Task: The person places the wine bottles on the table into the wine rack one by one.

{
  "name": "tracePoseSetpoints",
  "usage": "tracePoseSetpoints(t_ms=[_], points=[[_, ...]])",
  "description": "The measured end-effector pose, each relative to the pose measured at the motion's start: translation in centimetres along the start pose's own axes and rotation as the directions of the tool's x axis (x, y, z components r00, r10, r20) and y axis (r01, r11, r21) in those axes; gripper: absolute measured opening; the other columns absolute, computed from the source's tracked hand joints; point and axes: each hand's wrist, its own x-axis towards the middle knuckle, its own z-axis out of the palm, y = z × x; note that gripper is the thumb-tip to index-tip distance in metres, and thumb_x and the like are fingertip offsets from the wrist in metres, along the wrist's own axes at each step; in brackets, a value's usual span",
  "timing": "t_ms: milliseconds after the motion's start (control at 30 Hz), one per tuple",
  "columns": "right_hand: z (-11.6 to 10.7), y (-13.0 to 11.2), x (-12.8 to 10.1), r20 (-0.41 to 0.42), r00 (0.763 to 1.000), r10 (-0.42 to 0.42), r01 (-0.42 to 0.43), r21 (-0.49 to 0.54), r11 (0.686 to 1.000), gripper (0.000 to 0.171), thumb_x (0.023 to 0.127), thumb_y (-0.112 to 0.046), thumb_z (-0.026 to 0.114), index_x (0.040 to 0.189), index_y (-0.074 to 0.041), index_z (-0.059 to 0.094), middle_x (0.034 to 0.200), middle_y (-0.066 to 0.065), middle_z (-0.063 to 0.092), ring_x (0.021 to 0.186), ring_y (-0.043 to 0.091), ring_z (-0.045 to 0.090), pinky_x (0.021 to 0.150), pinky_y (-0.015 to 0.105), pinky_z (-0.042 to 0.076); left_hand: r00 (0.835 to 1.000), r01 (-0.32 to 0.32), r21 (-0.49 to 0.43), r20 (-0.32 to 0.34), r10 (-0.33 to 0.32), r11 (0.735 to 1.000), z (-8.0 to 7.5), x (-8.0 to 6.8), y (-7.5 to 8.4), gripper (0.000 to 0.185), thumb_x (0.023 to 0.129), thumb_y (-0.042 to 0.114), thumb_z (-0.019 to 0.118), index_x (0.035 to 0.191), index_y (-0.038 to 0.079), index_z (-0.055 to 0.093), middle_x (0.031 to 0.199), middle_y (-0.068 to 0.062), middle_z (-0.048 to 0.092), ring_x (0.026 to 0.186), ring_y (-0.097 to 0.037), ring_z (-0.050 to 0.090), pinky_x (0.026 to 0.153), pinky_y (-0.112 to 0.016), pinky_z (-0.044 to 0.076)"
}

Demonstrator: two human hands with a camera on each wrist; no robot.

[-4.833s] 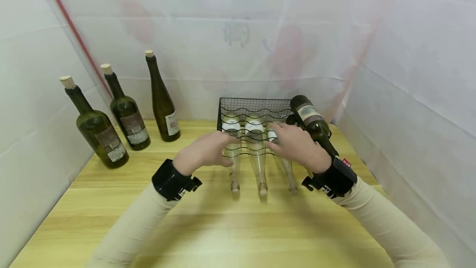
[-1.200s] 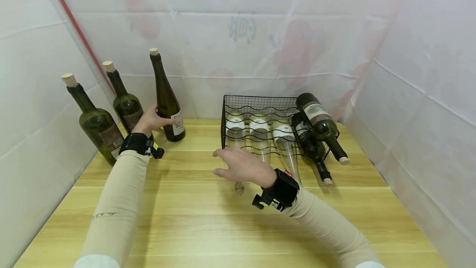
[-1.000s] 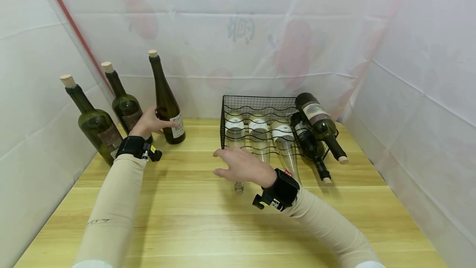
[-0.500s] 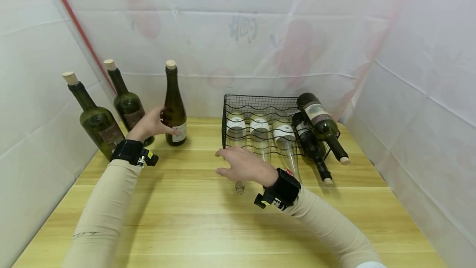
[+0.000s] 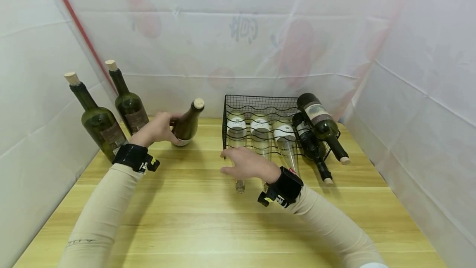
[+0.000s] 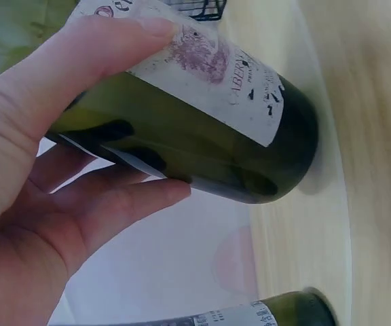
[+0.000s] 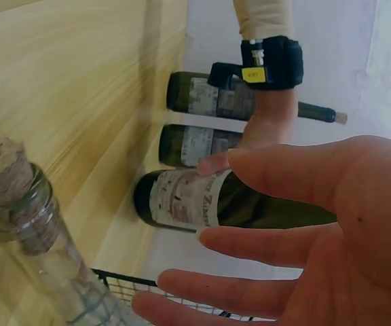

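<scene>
My left hand point(image 5: 156, 128) grips a green wine bottle point(image 5: 188, 124) round its body. The thumb lies over its white label in the left wrist view, and the fingers curl behind the glass. Its corked neck leans right and toward me; the base is low, close to the tabletop. My right hand point(image 5: 250, 164) hovers with spread fingers, holding nothing, before the black wire rack point(image 5: 262, 102). Several bottles lie in the rack, including a clear bottle point(image 5: 236, 134), a dark bottle point(image 5: 310, 142) and a green bottle point(image 5: 320, 119) lying higher at the right.
Two green corked bottles, the outer one point(image 5: 100, 125) and the inner one point(image 5: 130, 108), stand upright left of my left hand. Clear bottle necks jut from the rack's front over the wooden table point(image 5: 208, 226). White sheeting point(image 5: 186, 44) hangs behind and at both sides.
My left hand, earlier over the rack, has moved to the green bottle and gripped it. The bottle has gone from upright to tilted, its neck swinging right and toward me. The right hand barely shifts lately.
</scene>
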Motion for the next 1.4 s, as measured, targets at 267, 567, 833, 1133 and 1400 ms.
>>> tracePoseSetpoints(t_ms=[267,567,833,1133,1400], points=[[-0.1,1.3,0.1,0.075,0.997,0.031,-0.039,0.11,0.993,0.049,0.105,-0.033,0.06,0.148,-0.011,0.053,0.146,0.013,0.06,0.137,0.031,0.056,0.113,0.043,0.049,0.997,-0.073,0.108,-0.003,0.073,0.992,1.0,-0.2,1.0,0.089,0.063,0.0,0.094,0.145,0.006,0.059,0.134,-0.02,0.069,0.117,-0.037,0.068,0.1,-0.051,0.058],[-0.3,2.4,0.5,0.158,0.987,0.005,-0.037,0.198,0.98,0.039,0.105,-0.029,0.06,0.14,-0.012,0.059,0.133,0.009,0.066,0.115,0.021,0.067,0.095,0.032,0.055,0.986,-0.168,0.222,0.018,0.168,0.961,2.1,-0.6,2.0,0.083,0.064,0.005,0.096,0.14,0.007,0.064,0.127,-0.018,0.072,0.102,-0.032,0.071,0.084,-0.044,0.061],[0.1,3.4,0.7,0.199,0.979,0.047,-0.128,0.417,0.9,0.033,0.111,-0.016,0.047,0.136,0.004,0.052,0.134,0.022,0.062,0.103,0.028,0.071,0.088,0.032,0.061,0.964,-0.262,0.284,0.037,0.263,0.922,3.4,-1.0,3.0,0.077,0.061,-0.002,0.094,0.132,0.009,0.069,0.119,-0.014,0.076,0.102,-0.034,0.072,0.089,-0.048,0.062],[0.2,2.9,1.2,0.197,0.978,0.073,-0.164,0.498,0.852,0.055,0.112,-0.044,0.036,0.132,-0.002,0.065,0.124,0.019,0.069,0.096,0.026,0.073,0.079,0.033,0.064,0.958,-0.283,0.351,0.065,0.279,0.892,4.3,-0.8,4.0,0.076,0.061,-0.001,0.096,0.131,0.007,0.069,0.13,-0.013,0.073,0.118,-0.035,0.07,0.1,-0.046,0.059],[1.3,1.8,1.1,0.291,0.956,0.033,-0.184,0.509,0.841,0.042,0.103,-0.043,0.06,0.104,-0.003,0.071,0.079,0.016,0.075,0.056,0.017,0.068,0.059,0.032,0.06,0.97,-0.242,0.449,0.113,0.214,0.86,5.4,-1.1,4.9,0.074,0.064,-0.001,0.095,0.133,0.008,0.069,0.128,-0.014,0.073,0.116,-0.035,0.069,0.102,-0.047,0.058]])
